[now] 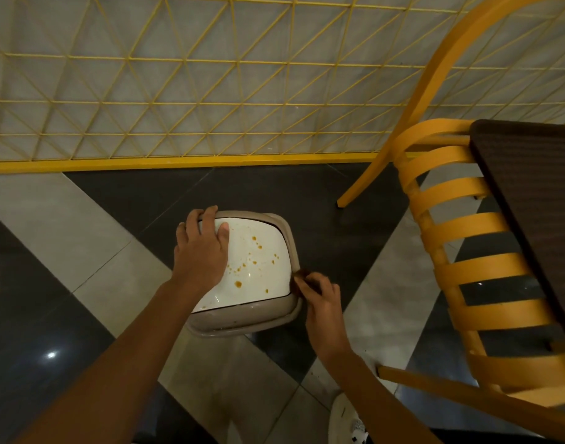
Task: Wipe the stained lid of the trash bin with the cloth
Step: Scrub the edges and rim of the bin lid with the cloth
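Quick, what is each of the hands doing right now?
Left hand: open, spread flat on the white lid of the trash bin.
Right hand: closed on a dark cloth at the lid's right edge.

Lid (258, 261): white, speckled with orange-brown spots and drips. Bin rim (242, 318): beige-grey. Cloth (302, 280): dark brown. Floor (82, 245): glossy black tiles alternating with light grey tiles in diagonal bands. Fence (178, 91): yellow wire in a triangular lattice over a grey background, with a solid yellow bottom bar. Chair (460, 225): yellow-orange with curved slats. Table (537, 187): dark brown with a fine woven texture.
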`<control>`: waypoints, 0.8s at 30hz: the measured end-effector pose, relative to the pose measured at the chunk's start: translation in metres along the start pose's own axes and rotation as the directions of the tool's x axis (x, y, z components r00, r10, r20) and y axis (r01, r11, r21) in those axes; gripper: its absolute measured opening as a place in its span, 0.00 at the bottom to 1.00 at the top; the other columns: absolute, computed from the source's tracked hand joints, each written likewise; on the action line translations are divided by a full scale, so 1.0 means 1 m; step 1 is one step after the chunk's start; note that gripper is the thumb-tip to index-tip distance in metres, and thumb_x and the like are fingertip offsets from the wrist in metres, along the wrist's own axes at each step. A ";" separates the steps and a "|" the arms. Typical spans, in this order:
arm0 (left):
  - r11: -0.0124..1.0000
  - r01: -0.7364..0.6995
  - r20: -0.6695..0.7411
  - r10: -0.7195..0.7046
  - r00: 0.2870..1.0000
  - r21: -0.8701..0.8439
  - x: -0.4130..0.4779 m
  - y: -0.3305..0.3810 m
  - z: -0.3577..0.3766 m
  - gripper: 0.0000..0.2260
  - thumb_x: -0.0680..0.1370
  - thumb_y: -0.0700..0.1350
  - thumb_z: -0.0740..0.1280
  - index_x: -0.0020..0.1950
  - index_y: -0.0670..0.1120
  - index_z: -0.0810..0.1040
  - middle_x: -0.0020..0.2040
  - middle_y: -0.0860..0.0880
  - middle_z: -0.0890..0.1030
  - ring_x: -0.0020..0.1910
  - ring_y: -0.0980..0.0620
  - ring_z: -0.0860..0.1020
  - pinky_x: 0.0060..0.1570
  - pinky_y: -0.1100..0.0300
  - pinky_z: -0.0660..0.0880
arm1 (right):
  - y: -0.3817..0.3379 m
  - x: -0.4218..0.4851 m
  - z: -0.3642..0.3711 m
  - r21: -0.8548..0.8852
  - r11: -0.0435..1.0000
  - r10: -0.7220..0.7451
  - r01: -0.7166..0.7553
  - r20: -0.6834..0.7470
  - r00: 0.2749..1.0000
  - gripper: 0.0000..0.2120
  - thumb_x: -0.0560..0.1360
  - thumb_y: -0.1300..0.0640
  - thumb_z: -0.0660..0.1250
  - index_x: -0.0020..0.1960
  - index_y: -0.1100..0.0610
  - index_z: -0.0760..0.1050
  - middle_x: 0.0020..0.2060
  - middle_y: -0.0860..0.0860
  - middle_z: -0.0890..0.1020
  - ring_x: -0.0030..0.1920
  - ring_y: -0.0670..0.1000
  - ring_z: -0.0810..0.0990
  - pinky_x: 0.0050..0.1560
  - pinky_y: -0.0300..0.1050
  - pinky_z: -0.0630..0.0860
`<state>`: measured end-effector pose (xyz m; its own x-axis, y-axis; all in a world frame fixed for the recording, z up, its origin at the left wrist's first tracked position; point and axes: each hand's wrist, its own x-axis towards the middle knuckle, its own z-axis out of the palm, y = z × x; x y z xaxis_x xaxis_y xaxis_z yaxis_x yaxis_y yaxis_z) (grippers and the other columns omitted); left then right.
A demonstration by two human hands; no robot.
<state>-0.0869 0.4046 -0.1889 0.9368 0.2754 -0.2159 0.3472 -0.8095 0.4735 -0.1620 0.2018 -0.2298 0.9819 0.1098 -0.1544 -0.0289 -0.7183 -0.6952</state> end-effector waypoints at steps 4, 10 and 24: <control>1.000 0.003 0.004 -0.003 1.000 0.004 0.000 0.001 0.000 0.21 0.81 0.52 0.51 0.74 0.49 0.56 0.73 0.43 0.57 0.72 0.40 0.55 0.69 0.42 0.59 | -0.012 0.031 -0.004 0.039 0.999 -0.008 0.010 -0.055 0.998 0.13 0.77 0.62 0.60 0.57 0.48 0.72 0.56 0.47 0.69 0.52 0.42 0.71 0.57 0.32 0.68; 1.000 0.010 0.000 -0.010 1.000 -0.001 -0.001 0.000 0.000 0.21 0.81 0.52 0.51 0.73 0.49 0.57 0.73 0.43 0.57 0.72 0.40 0.54 0.69 0.42 0.59 | -0.009 -0.006 0.010 0.103 0.985 0.146 -0.136 -0.104 0.984 0.19 0.76 0.63 0.62 0.64 0.50 0.71 0.64 0.50 0.67 0.63 0.45 0.65 0.63 0.33 0.62; 1.000 -0.003 0.001 0.003 1.000 0.011 0.001 -0.002 0.002 0.21 0.81 0.51 0.50 0.73 0.49 0.57 0.73 0.43 0.57 0.72 0.39 0.55 0.69 0.42 0.57 | -0.058 0.130 -0.003 -0.021 0.997 0.070 -0.070 -0.016 0.997 0.19 0.78 0.67 0.52 0.64 0.57 0.71 0.64 0.55 0.69 0.61 0.57 0.65 0.58 0.40 0.63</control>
<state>-0.0865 0.4055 -0.1913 0.9376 0.2728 -0.2158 0.3443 -0.8160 0.4644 -0.0321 0.2554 -0.2076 0.9804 0.0484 -0.1909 -0.0935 -0.7386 -0.6676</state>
